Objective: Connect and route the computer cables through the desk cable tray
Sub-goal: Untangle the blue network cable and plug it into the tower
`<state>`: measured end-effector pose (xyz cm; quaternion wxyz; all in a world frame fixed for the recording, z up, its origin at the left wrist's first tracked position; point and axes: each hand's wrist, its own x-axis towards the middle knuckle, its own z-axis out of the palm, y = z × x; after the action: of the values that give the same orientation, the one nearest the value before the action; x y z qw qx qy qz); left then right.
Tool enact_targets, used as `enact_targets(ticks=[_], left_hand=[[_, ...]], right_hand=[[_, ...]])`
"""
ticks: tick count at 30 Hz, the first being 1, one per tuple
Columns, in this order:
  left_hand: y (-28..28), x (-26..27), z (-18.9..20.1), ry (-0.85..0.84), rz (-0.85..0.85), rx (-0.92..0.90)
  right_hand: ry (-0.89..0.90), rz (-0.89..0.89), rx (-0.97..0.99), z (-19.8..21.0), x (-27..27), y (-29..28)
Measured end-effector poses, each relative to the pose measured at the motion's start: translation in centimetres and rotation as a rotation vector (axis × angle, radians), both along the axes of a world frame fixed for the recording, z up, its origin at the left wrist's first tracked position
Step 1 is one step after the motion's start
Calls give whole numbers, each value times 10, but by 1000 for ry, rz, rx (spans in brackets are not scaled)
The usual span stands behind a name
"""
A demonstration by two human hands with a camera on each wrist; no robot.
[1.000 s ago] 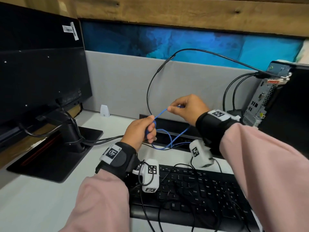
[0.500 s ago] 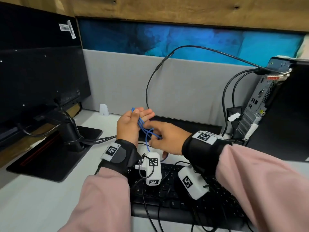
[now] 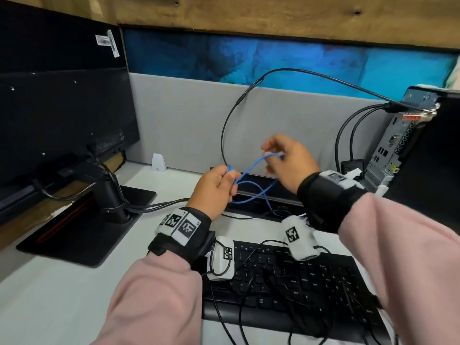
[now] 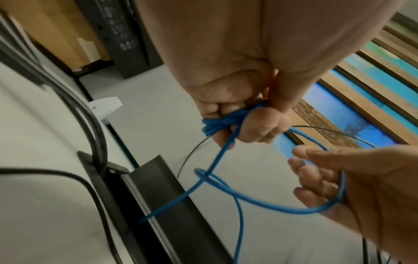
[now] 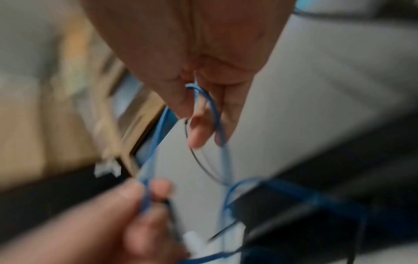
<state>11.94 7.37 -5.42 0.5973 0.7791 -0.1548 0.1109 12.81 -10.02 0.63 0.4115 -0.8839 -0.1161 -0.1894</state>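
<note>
A thin blue cable runs between my two hands above the desk's back edge. My left hand grips several turns of it, bunched in curled fingers. My right hand, higher and to the right, pinches a loop of the blue cable between thumb and fingers; that view is blurred. From the hands the blue cable drops in crossing loops into the black cable tray, a slot along the desk's back edge. The cable's plug ends are hidden.
A black computer tower with its ports showing stands at the right, with black cables plugged in. A black monitor on its stand is at the left. A black keyboard lies below my wrists. A grey partition backs the desk.
My right hand has moved up and to the right from my left palm, drawing out a loop of blue cable. My left hand's fingers have curled round the bunched cable.
</note>
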Motion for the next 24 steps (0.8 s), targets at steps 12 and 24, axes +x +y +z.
enact_targets(ticks=[12,24], left_hand=[[10,6,-6,160,-31,-92],[6,1,-3,363,-235,-742]], right_hand=[[49,78,-355,32,10,-12],[167,129,-696,-51,14,18]])
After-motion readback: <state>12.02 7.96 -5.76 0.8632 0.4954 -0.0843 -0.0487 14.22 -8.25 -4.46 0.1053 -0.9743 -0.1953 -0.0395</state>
